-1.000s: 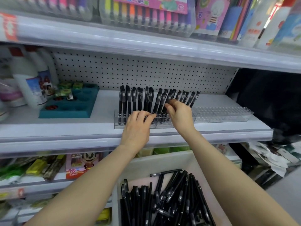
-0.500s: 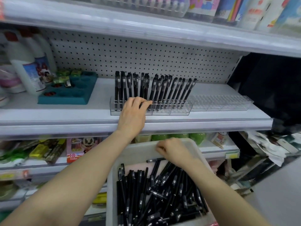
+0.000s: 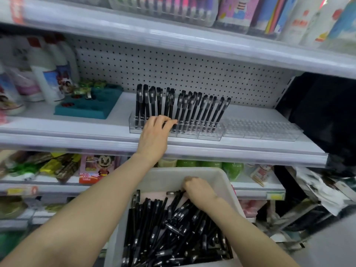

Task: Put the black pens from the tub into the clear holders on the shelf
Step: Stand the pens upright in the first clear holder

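A white tub below the shelf holds a heap of black pens. My right hand is down at the tub's far end, fingers curled round a black pen whose end sticks out to the left. On the middle shelf, a clear holder carries several black pens standing upright. My left hand rests on the left part of that holder, fingertips among the pen bases. A second clear holder to the right has no pens in it.
A teal tray and white bottles stand at the shelf's left. The pegboard back wall is close behind the pens. Boxed goods fill the shelf above and the lower shelf. Dark clutter lies at the right.
My right hand left the standing pens on the shelf and dropped into the tub, where it now grips a pen. My left hand stayed on the holder.
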`<state>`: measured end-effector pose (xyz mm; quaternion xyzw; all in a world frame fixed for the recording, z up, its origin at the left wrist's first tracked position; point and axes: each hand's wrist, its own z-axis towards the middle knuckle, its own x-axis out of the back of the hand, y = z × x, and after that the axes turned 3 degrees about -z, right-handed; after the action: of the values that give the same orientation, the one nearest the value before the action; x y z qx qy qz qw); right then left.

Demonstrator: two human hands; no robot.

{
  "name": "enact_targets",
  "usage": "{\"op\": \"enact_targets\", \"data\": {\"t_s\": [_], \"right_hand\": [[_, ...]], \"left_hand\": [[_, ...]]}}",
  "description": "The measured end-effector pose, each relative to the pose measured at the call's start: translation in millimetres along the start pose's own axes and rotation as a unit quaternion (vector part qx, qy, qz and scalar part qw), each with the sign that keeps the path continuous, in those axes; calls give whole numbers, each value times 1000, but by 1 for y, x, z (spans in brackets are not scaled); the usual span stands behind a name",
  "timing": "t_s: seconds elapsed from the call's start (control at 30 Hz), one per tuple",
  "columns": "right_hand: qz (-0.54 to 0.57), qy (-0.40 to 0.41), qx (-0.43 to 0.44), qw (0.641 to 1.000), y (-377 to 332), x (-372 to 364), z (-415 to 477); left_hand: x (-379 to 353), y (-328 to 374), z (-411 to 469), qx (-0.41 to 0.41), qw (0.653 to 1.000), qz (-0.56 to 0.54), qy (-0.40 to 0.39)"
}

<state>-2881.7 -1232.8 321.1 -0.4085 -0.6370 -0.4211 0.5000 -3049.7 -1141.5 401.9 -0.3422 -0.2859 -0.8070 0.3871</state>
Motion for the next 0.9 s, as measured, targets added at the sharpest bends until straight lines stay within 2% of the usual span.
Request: {"op": "enact_targets", "data": {"t_s": [0.1,0.2,0.27,0.37,0.43,0.5,0.73,0.9], "right_hand": [[128,75,-4,989,12,28,-11],[227,174,-12,958,28,71,-24],[284,234,-37,929,39,100,-29],[382,314,-94,864,54,139,-26],[404,371,-122,827,59,157,-17],[400,404,-148,809,59,170,-6],[403,422,-190,789,50,177,33],[338,392,-219,827,47,168,46]], "left_hand": [[2,3,0,6,1000,6,-7],[5,6,1,13,1000,12,-13],[7,7,2,17,999,16,-23],[7,8,3,20,999,22,-34],[7,7,2,19,999,26,-34],[5,5,1,17,999,25,-33],[0,-2,2,6,1000,12,-23],[-4,-7,2,-8,1000,2,-1]]}}
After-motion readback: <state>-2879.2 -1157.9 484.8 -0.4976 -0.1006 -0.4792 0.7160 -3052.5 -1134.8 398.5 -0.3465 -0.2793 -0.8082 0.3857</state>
